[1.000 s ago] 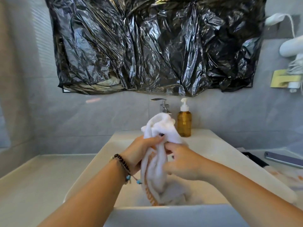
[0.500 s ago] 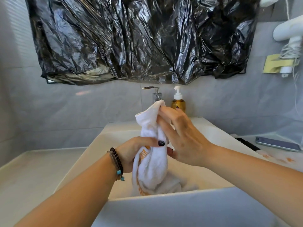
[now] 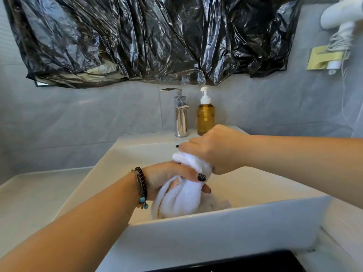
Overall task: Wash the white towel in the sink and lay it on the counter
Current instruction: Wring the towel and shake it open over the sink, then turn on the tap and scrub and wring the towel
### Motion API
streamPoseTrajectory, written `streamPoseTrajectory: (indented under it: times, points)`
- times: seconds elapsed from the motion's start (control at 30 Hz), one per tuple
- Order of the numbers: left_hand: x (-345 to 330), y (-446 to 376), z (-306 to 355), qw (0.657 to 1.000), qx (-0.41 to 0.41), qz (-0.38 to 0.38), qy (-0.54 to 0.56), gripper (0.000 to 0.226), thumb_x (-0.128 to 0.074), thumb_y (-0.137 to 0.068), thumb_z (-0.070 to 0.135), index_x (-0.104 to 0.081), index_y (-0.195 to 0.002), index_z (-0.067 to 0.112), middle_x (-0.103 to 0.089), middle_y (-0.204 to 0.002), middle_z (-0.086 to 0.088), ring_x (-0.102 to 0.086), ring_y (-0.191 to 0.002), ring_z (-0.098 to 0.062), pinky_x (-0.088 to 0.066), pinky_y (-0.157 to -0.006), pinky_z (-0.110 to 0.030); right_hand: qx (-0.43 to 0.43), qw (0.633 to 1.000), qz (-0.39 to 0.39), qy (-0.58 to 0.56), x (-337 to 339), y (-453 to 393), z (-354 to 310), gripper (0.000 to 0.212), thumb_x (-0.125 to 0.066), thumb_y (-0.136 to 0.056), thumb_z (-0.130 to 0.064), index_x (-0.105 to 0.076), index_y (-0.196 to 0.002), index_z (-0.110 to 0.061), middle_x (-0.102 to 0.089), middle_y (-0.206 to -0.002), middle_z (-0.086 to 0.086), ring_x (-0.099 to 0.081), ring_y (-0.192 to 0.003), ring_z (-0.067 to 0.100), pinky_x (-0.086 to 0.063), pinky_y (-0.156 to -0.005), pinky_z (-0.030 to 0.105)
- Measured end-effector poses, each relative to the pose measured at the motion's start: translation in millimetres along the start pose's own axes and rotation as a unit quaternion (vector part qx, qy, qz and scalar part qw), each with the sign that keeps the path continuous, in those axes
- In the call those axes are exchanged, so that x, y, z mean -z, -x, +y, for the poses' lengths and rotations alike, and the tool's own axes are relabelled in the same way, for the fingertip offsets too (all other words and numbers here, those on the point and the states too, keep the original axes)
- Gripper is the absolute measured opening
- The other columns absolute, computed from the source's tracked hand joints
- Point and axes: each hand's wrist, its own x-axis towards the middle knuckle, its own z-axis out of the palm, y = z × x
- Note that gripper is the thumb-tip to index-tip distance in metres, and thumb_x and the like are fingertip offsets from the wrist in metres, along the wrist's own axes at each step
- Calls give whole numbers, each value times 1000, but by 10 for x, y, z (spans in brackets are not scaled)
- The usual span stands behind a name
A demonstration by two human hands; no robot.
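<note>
The white towel (image 3: 181,197), with orange stitching, is bunched into a thick roll over the white rectangular sink (image 3: 225,224). My left hand (image 3: 169,178), a beaded bracelet on its wrist, grips the roll around its middle. My right hand (image 3: 210,151) clutches the towel's upper end from above, fingers curled over it. The towel's lower end hangs down into the basin, partly hidden behind the sink's front wall. The pale counter (image 3: 33,195) stretches to the left of the sink.
A chrome faucet (image 3: 181,114) and an amber pump bottle (image 3: 205,114) stand at the back of the sink. Black plastic sheeting (image 3: 153,38) covers the wall above. A white hairdryer (image 3: 341,18) hangs at the upper right. A dark edge (image 3: 245,262) shows at the bottom.
My right hand dropped from the raised towel tip and now clenches the towel's top end close above my left hand. The towel is lower and more bunched.
</note>
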Motion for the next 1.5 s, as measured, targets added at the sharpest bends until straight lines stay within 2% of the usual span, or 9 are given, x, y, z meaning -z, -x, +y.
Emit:
streamPoseTrajectory:
  times: [0.17,0.37,0.6,0.67,0.83,0.93,1.03,1.17,1.5]
  points:
    - [-76,-100,12,993,-12,70,-92,69,-86,-49,25,-66,-113,5,-71,-106,-19,-68,-101,-33,-51,-98,-47,-169,959,-217,69,135,47,-42,36,-56,-84,-31,-46,-117,-22,-64,-100,-2,-65,-89,27,-34,-58,29]
    - [-222,-295,-1,932,-11,192,-309,36,-81,-71,23,-62,-100,16,-65,-91,-1,-61,-82,-17,-51,-71,-28,-256,914,-309,-69,30,44,-68,23,-61,-81,-29,-58,-103,-23,-56,-87,-3,-56,-80,24,-46,-63,31]
    - [-439,-357,94,742,-99,168,-641,15,-57,-90,33,-48,-98,24,-49,-89,2,-48,-84,-19,-37,-74,-25,-325,846,-371,-203,-119,95,12,22,-68,-76,-22,-63,-97,-15,-64,-88,4,-59,-75,22,-40,-55,27]
    - [-398,-380,52,754,-107,188,-620,15,-60,-87,31,-47,-93,25,-50,-87,5,-53,-86,-18,-37,-73,-24,-331,830,-383,-232,-186,88,49,24,-70,-74,-18,-66,-97,-12,-67,-91,7,-59,-74,23,-40,-55,28]
    - [-135,-367,-43,900,-79,283,-322,26,-80,-68,28,-58,-79,21,-58,-77,5,-55,-71,-13,-41,-61,-23,-351,877,-254,-206,-201,116,12,34,-67,-76,-22,-53,-108,-22,-60,-100,-1,-59,-91,24,-49,-66,37]
    - [0,-270,-16,959,-80,230,-145,25,-83,-59,17,-62,-72,13,-63,-71,-5,-59,-66,-20,-47,-67,-29,-283,950,-102,-89,-182,175,-98,87,-75,-73,-22,-27,-146,-22,-36,-141,4,-46,-120,28,-50,-78,39]
    - [25,-188,-1,980,-46,157,-113,40,-79,-51,16,-64,-87,6,-65,-76,-12,-63,-71,-25,-49,-70,-33,-157,988,5,12,-290,146,-120,86,-83,-58,-14,-46,-135,-11,-50,-135,15,-59,-108,35,-56,-64,42]
    - [-65,-171,23,966,-31,148,-209,32,-85,-58,13,-61,-79,15,-63,-76,-3,-60,-70,-16,-48,-65,-25,-127,991,-36,-3,-283,39,-88,54,-82,-58,-14,-64,-109,-13,-68,-86,3,-64,-62,27,-33,-41,24]
    - [-279,-292,57,804,-60,220,-549,12,-63,-86,28,-57,-86,17,-56,-85,-2,-50,-84,-20,-44,-69,-27,-208,943,-252,-67,-140,-108,-60,21,-63,-79,-27,-52,-97,-25,-42,-73,-6,-49,-76,22,-33,-52,28]
